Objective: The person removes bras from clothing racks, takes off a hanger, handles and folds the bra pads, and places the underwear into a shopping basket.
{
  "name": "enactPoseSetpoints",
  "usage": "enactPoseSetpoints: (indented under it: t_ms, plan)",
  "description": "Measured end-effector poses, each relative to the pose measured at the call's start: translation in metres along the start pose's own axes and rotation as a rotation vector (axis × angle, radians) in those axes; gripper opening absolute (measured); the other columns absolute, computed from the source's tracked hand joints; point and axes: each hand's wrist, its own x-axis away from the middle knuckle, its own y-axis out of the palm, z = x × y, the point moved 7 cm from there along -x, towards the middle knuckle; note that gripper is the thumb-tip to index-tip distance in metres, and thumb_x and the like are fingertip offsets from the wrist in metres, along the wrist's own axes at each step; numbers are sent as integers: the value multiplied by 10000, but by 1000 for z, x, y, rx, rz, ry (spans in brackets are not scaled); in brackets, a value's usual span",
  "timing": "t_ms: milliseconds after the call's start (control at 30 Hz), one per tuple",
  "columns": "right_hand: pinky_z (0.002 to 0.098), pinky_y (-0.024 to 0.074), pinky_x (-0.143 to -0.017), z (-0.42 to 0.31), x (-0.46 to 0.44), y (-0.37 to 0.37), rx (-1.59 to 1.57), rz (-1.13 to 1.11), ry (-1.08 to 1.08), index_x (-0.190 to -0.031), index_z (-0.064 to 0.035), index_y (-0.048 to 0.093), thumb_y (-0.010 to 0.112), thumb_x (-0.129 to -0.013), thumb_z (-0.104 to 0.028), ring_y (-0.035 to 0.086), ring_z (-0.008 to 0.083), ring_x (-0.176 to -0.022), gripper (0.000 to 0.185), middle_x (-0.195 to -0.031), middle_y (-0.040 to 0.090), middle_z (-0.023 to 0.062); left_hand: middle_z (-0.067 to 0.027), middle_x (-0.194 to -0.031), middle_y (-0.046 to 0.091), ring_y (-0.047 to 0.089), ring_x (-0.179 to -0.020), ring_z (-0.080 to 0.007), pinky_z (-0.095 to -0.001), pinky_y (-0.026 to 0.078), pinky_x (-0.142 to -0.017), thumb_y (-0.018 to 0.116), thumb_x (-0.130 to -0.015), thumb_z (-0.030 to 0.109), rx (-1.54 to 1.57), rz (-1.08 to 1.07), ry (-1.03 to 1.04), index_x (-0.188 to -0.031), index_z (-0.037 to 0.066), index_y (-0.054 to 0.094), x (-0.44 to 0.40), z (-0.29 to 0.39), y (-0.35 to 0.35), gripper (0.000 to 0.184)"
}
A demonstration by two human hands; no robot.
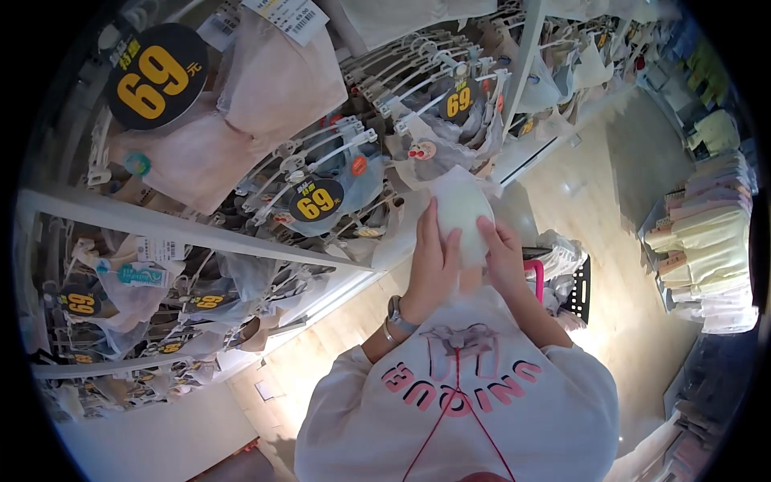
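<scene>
In front of my chest I hold a smooth, pale white bra point(463, 213), with one rounded cup facing up. My left hand point(432, 259) grips its left side, the thumb lying over the lower part of the cup. On the other side, my right hand point(506, 255) has its fingers and thumb pressed on the cup's right edge. A watch point(397, 312) and a bracelet are on my left wrist. Just beyond the cup hang lace-edged bras point(450, 132) on a rack.
Racks of bras on hangers fill the left, with round black "69" signs point(316, 200) and a white shelf rail point(193, 229). Behind my right arm stands a black basket point(580, 291) with a pink handle, holding clothes. Light garments point(707, 241) hang far right beyond the aisle floor.
</scene>
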Motion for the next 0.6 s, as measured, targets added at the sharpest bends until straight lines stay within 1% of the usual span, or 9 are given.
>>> enactPoseSetpoints:
  t_ms: [100,167,200,267,300,400,467,500,600]
  plan:
    - [214,453,-754,0,1,1,-119,-22,45,-1130,-13,598,545,-944,-264,569,61,-854,316,-950,629,15,-202,-1359,403,412,-1250,-250,-332,337,-1023,474,-952,150,297,55,-93,-1380,-59,287,3,2,1,512]
    - [214,455,-764,-1,6,3,-124,1,60,-1118,-12,600,534,-949,-259,575,71,-866,306,-954,630,20,-169,-1344,436,444,-1217,-208,-308,355,-1008,461,-964,145,482,80,-137,-1377,-57,304,6,-8,2,487]
    - [214,456,-768,0,8,6,-127,12,68,-1112,-12,600,529,-951,-257,578,76,-873,302,-957,630,23,-171,-1324,457,461,-1201,-204,-305,369,-996,481,-953,128,539,109,-152,-1363,-58,329,7,-8,0,475]
    - [220,458,-791,-5,8,9,-103,31,-1,-1106,-11,600,567,-929,-227,578,84,-902,281,-971,630,24,-175,-1285,501,495,-1169,-198,-300,396,-972,519,-931,95,653,168,-181,-1334,-60,380,7,-10,-2,454]
    - [224,459,-802,-8,8,12,-91,40,-36,-1103,-10,600,586,-918,-212,578,87,-917,274,-978,630,25,-171,-1276,506,500,-1160,-193,-296,402,-964,529,-924,78,641,192,-151,-1324,-61,390,7,-9,-3,446]
    - [241,473,-795,-23,15,24,198,69,-146,-1092,-12,601,659,-858,-139,590,103,-899,273,-956,634,11,-160,-1244,526,517,-1130,-178,-284,420,-941,554,-903,32,597,250,-92,-1292,-63,419,9,-12,-4,423]
    - [250,480,-764,-22,14,23,211,66,-23,-1069,-10,610,696,-817,-107,598,112,-865,283,-921,637,15,-154,-1214,544,531,-1104,-169,-280,431,-924,568,-888,7,555,272,-89,-1268,-65,440,11,-13,-5,407]
    - [254,484,-749,-20,13,22,217,65,36,-1057,-10,615,714,-797,-91,603,116,-848,290,-903,638,16,-151,-1185,559,549,-1068,-169,-277,446,-897,565,-893,17,550,285,-81,-1253,-62,456,12,-14,-6,384]
    - [260,485,-689,-32,14,25,456,87,-263,-1000,4,623,700,-794,-75,609,127,-785,234,-860,644,58,-140,-1098,604,596,-960,-165,-272,489,-809,555,-905,40,511,322,-82,-1206,-48,508,11,-21,-9,317]
